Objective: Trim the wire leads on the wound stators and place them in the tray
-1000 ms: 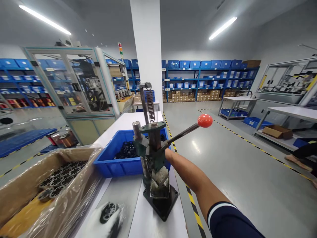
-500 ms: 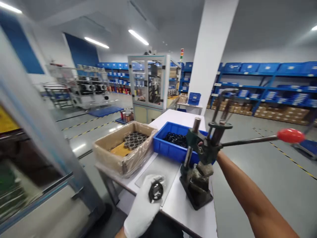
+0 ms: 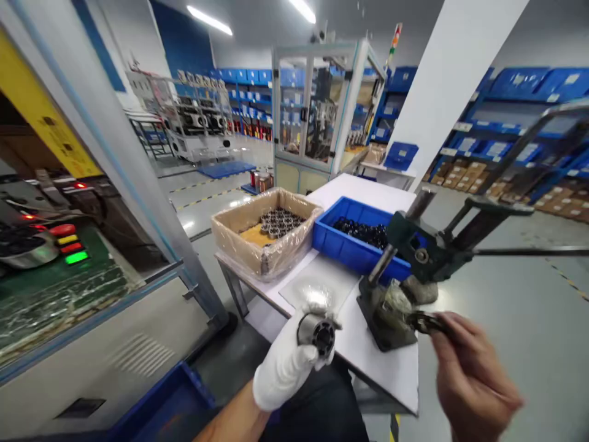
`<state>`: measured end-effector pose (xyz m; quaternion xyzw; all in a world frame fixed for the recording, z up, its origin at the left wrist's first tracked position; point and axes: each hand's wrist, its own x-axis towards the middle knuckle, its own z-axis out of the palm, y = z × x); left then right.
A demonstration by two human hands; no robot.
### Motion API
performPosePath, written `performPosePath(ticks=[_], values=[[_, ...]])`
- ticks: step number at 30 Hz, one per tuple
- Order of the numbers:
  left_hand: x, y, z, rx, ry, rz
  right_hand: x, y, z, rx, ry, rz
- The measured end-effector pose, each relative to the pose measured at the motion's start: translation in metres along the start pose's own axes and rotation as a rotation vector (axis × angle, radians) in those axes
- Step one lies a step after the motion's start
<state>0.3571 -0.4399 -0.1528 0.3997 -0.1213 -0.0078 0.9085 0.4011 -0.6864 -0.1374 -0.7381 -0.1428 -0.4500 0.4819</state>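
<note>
My left hand (image 3: 283, 362), in a white glove, is wrapped round a short metal cylinder (image 3: 311, 329) with a slotted dark end facing up and right. It is in front of the near table edge. My bare right hand (image 3: 473, 374) pinches a small dark ring-shaped part (image 3: 426, 321), partly hidden by the fingers. This hand is just right of the base of a dark green hand press (image 3: 426, 245). Behind the press, a blue bin (image 3: 335, 241) holds many glossy black parts.
A plastic-lined cardboard box (image 3: 239, 252) with metal rings stands left on the white table (image 3: 354, 184). A clear sheet (image 3: 317, 282) lies before the bin. The press lever (image 3: 534, 252) sticks out right. A machine frame (image 3: 138, 166) rises at left.
My right hand has come from behind the press toward me, now with the dark ring part. My left hand has turned the cylinder, showing its side. The view has shifted left and down.
</note>
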Motion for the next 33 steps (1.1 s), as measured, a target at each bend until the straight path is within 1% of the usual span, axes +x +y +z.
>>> performPosePath(ticks=[2, 3, 4, 5, 6, 8, 11, 13, 16, 17, 19, 21, 23, 25, 26, 29, 30, 31, 33], values=[[0.006, -0.003, 0.008, 0.040, -0.036, -0.015, -0.015, -0.031, 0.010, 0.113, -0.269, -0.122], [0.008, -0.003, 0.011, 0.076, -0.034, -0.029, -0.017, -0.043, 0.016, 0.162, -0.374, -0.168], [0.007, -0.002, 0.013, 0.108, -0.030, -0.040, -0.018, -0.052, 0.021, 0.196, -0.454, -0.201], [0.005, -0.001, 0.014, 0.133, -0.030, -0.055, -0.019, -0.058, 0.027, 0.219, -0.506, -0.221], [0.003, 0.001, 0.015, 0.148, -0.037, -0.071, -0.019, -0.062, 0.032, 0.237, -0.527, -0.228], [-0.004, 0.005, 0.016, 0.159, -0.041, -0.098, -0.020, -0.066, 0.042, 0.276, -0.521, -0.217], [-0.013, 0.008, 0.016, 0.213, 0.051, -0.098, -0.021, -0.067, 0.052, 0.306, -0.508, -0.235], [-0.016, 0.009, 0.015, 0.256, 0.113, -0.089, -0.020, -0.066, 0.052, 0.289, -0.589, -0.303], [-0.015, 0.012, 0.013, 0.257, 0.131, -0.100, -0.016, -0.061, 0.049, 0.198, -0.726, -0.429], [-0.014, 0.013, 0.013, 0.239, 0.129, -0.108, -0.015, -0.059, 0.047, 0.162, -0.736, -0.467], [-0.012, 0.015, 0.011, 0.195, 0.123, -0.130, -0.014, -0.057, 0.047, 0.116, -0.707, -0.523], [-0.009, 0.015, 0.009, 0.164, 0.120, -0.153, -0.012, -0.057, 0.047, 0.119, -0.683, -0.545], [-0.008, 0.015, 0.008, 0.182, 0.118, -0.181, -0.009, -0.059, 0.048, 0.129, -0.681, -0.539], [-0.008, 0.016, 0.007, 0.270, 0.131, -0.193, -0.006, -0.063, 0.048, 0.121, -0.678, -0.533], [-0.008, 0.017, 0.007, 0.353, 0.160, -0.188, -0.005, -0.064, 0.048, 0.118, -0.663, -0.536], [-0.006, 0.021, 0.007, 0.633, 0.289, -0.135, -0.002, -0.067, 0.052, 0.116, -0.561, -0.580], [-0.004, 0.023, 0.006, 0.697, 0.310, -0.118, -0.001, -0.066, 0.055, 0.107, -0.512, -0.609], [-0.001, 0.025, 0.006, 0.738, 0.311, -0.104, 0.000, -0.064, 0.059, 0.087, -0.460, -0.647], [0.005, 0.029, 0.007, 0.779, 0.260, -0.084, 0.000, -0.057, 0.067, 0.027, -0.385, -0.711]])
